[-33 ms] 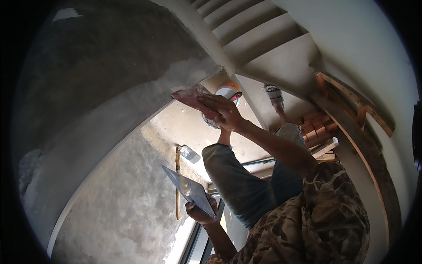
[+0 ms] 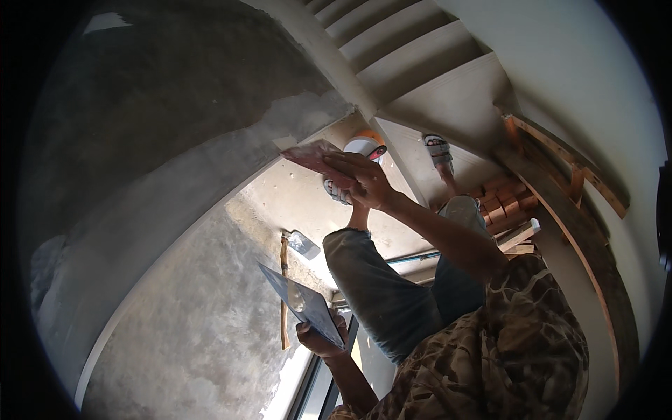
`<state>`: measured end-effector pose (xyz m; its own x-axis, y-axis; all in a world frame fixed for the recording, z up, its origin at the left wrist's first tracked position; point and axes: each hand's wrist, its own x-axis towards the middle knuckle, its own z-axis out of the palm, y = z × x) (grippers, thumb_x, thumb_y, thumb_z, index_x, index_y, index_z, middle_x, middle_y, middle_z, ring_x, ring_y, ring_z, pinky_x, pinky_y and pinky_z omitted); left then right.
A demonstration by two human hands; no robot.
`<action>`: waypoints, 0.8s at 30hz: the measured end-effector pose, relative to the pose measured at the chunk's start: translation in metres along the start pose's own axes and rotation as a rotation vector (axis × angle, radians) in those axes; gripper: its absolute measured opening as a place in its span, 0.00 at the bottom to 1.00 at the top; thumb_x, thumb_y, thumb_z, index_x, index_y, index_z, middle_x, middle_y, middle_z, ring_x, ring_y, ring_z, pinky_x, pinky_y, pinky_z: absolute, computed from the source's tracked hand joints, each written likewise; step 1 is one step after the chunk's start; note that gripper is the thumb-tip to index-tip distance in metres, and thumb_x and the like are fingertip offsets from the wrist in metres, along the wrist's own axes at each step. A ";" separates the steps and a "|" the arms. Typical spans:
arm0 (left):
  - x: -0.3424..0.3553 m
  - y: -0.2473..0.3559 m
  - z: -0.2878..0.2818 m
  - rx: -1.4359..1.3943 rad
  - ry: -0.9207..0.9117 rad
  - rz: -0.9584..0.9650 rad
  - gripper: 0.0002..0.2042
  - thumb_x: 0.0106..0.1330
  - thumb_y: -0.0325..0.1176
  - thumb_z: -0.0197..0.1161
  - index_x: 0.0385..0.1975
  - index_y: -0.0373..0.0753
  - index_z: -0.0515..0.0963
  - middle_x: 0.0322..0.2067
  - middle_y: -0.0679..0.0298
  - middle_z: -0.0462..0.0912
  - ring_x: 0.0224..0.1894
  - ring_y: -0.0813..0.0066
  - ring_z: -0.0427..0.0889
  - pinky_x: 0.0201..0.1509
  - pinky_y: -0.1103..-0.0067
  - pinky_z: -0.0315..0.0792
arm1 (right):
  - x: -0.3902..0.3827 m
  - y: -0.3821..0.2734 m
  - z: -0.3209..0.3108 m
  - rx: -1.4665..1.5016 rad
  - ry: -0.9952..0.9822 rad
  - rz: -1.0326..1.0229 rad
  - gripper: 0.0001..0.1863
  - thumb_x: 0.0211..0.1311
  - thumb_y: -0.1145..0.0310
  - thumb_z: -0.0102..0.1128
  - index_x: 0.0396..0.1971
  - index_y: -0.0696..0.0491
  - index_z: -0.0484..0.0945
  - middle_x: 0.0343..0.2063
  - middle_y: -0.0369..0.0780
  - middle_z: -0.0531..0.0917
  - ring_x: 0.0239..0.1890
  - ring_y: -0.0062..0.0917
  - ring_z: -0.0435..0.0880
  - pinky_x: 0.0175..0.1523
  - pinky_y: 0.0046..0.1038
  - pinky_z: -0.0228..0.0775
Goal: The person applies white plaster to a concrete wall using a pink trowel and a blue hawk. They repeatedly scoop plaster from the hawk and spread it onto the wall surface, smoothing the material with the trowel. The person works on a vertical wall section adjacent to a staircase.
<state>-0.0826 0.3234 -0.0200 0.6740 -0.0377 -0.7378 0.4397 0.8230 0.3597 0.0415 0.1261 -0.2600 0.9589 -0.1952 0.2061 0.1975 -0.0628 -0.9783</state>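
My right hand (image 2: 367,182) grips a flat, reddish float (image 2: 304,155), held beside the lower edge of the dark grey plastered surface (image 2: 175,105); whether they touch I cannot tell. Lower down, my left hand (image 2: 315,337) is closed on a thin, rectangular grey metal blade or board (image 2: 301,301), tilted, with a pale smear on it. Behind it on the mottled floor is a hoe (image 2: 302,245) with a wooden handle. A white and orange bucket (image 2: 357,145), partly hidden by my right hand, stands near my sandalled left foot (image 2: 334,190).
Concrete stairs (image 2: 378,49) rise at the top, with my other sandalled foot (image 2: 437,150) near their bottom. At the right, timber boards (image 2: 574,238) and planks lie by stacked bricks (image 2: 500,206) and a pale wall (image 2: 581,77). A glazed frame (image 2: 332,378) shows at the bottom.
My right hand and the reddish float have shifted slightly to the right. My left hand looks the same.
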 end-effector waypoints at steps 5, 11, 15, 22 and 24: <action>0.008 0.012 0.009 0.044 0.001 0.008 0.05 0.56 0.31 0.54 0.27 0.39 0.66 0.20 0.71 0.64 0.24 0.80 0.69 0.30 0.80 0.68 | 0.005 0.010 -0.041 -0.125 0.123 0.374 0.18 0.62 0.64 0.50 0.50 0.51 0.77 0.43 0.48 0.82 0.48 0.40 0.81 0.51 0.38 0.73; -0.008 0.011 0.024 0.079 -0.057 0.036 0.06 0.56 0.31 0.54 0.26 0.39 0.65 0.19 0.71 0.63 0.22 0.81 0.66 0.29 0.81 0.67 | 0.095 0.107 -0.040 -0.191 0.004 0.683 0.15 0.55 0.65 0.54 0.35 0.62 0.78 0.25 0.49 0.83 0.28 0.34 0.83 0.35 0.36 0.72; -0.024 0.017 0.017 0.012 -0.097 0.062 0.06 0.56 0.30 0.55 0.26 0.39 0.65 0.19 0.71 0.63 0.22 0.81 0.66 0.29 0.81 0.67 | 0.131 0.068 -0.030 -0.060 -0.207 0.840 0.15 0.54 0.65 0.55 0.35 0.61 0.79 0.25 0.45 0.82 0.27 0.29 0.81 0.36 0.34 0.72; -0.025 0.011 0.025 0.002 -0.113 0.081 0.05 0.56 0.29 0.56 0.25 0.40 0.66 0.22 0.71 0.67 0.22 0.81 0.67 0.27 0.81 0.67 | 0.160 -0.102 -0.072 0.141 -0.233 0.668 0.18 0.55 0.62 0.60 0.39 0.62 0.80 0.28 0.45 0.83 0.30 0.28 0.82 0.38 0.31 0.72; -0.024 0.013 0.025 -0.004 -0.130 0.083 0.04 0.56 0.29 0.56 0.26 0.38 0.68 0.24 0.70 0.70 0.22 0.81 0.68 0.27 0.80 0.69 | 0.167 -0.144 -0.083 0.025 -0.227 0.572 0.18 0.57 0.61 0.60 0.40 0.62 0.79 0.29 0.45 0.84 0.30 0.27 0.82 0.39 0.31 0.72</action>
<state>-0.0787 0.3206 0.0166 0.7796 -0.0421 -0.6249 0.3769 0.8284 0.4144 0.1562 0.0218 -0.0831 0.9331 0.0228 -0.3589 -0.3593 0.0141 -0.9331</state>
